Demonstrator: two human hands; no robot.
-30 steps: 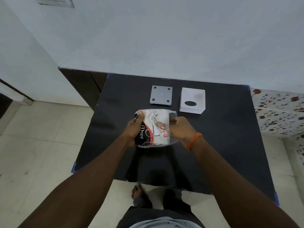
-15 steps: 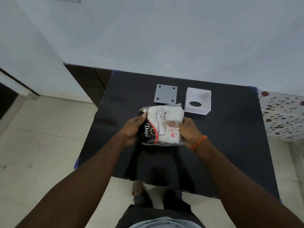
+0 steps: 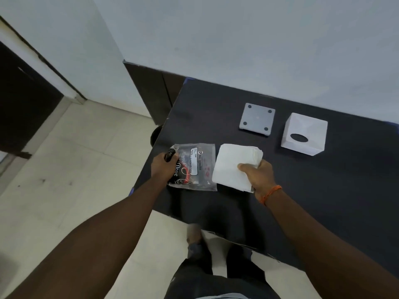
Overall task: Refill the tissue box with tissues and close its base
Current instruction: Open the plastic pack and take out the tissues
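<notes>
White tissues, a loose stack, are clamped in the right hand grip, thumb on top, above the black bench. The left hand grip is closed on the empty plastic wrapper at the bench's left edge. The tissue box sits hole-up at the far right; its grey base lies separate, just left of it. Risk: the stack may fan or shed sheets because only one side is pinched. The box must be inverted before loading; a skewed stack could jam and prevent the base from seating.
</notes>
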